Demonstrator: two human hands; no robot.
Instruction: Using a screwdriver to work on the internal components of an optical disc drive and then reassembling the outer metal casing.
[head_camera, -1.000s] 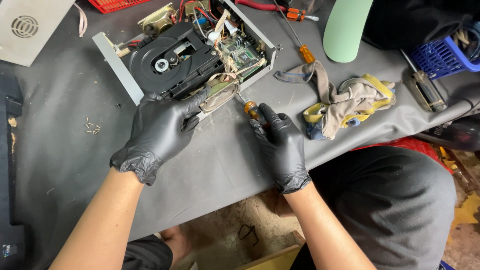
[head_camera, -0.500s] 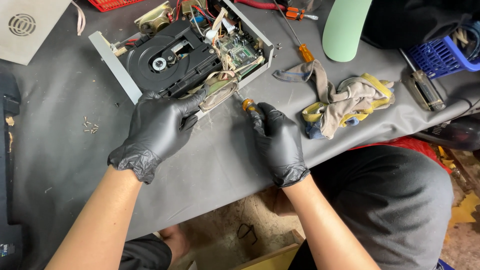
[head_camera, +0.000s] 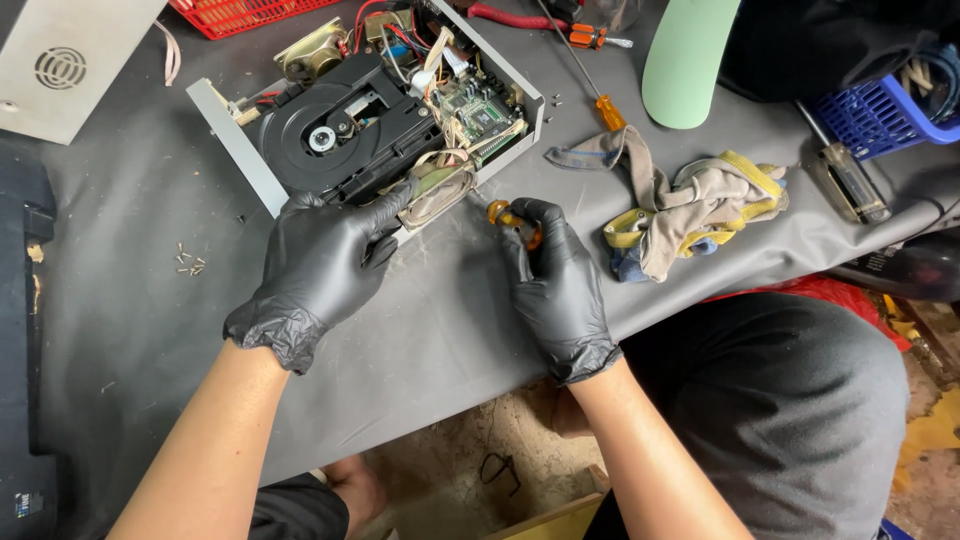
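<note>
Disc player already uncovered, board and drive exposed; loose screws lay aside. Left hand braced chassis; right hand gripped amber-handled screwdriver, tip probably at front edge.

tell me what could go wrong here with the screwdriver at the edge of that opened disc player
The right hand works an amber-handled screwdriver close to the left hand bracing the opened disc player; a slip might jab the glove. The tip also sits near the ribbon cable and could nick it. Loose screws on the table could scatter.
</note>
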